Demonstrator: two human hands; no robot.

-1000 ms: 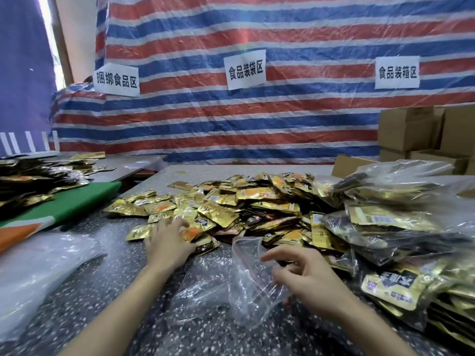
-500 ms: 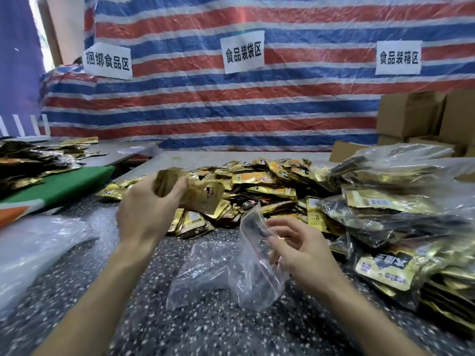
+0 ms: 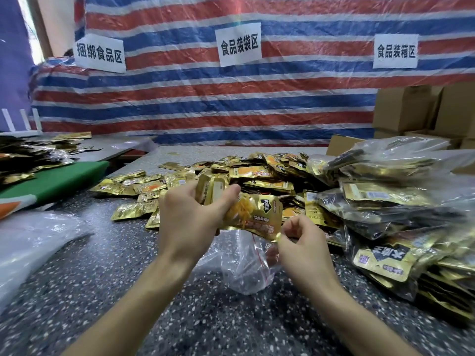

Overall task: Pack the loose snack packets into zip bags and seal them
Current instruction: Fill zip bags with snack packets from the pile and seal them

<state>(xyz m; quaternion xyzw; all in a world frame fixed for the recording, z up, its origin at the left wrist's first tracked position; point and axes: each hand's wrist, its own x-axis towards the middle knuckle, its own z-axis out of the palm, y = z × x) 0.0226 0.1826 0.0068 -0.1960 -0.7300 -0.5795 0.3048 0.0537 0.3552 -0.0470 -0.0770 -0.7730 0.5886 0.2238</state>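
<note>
A bunched handful of gold snack packets (image 3: 253, 218) sits in the left hand (image 3: 186, 222), fingers curled tight round them and thumb on top, just above the mouth of the clear zip bag (image 3: 244, 265). The lowest packet's corner meets the bag's red-lined opening. The right hand (image 3: 305, 249) pinches the bag's rim with curled fingers, near centre, and the bag's lower end looks to rest on the speckled desk (image 3: 180, 319).

Beyond the hands, the loose pile (image 3: 259, 176) of packets spreads across the middle of the desk. On the right, filled bags (image 3: 385, 201) lie heaped, touching that pile. Near left is a crumpled plastic sheet (image 3: 33, 242), and farther left a green board (image 3: 56, 179). At the far side hangs a red, white and blue striped tarp (image 3: 231, 106) carrying three white signs, with cardboard boxes (image 3: 403, 109) stacked at far right.
</note>
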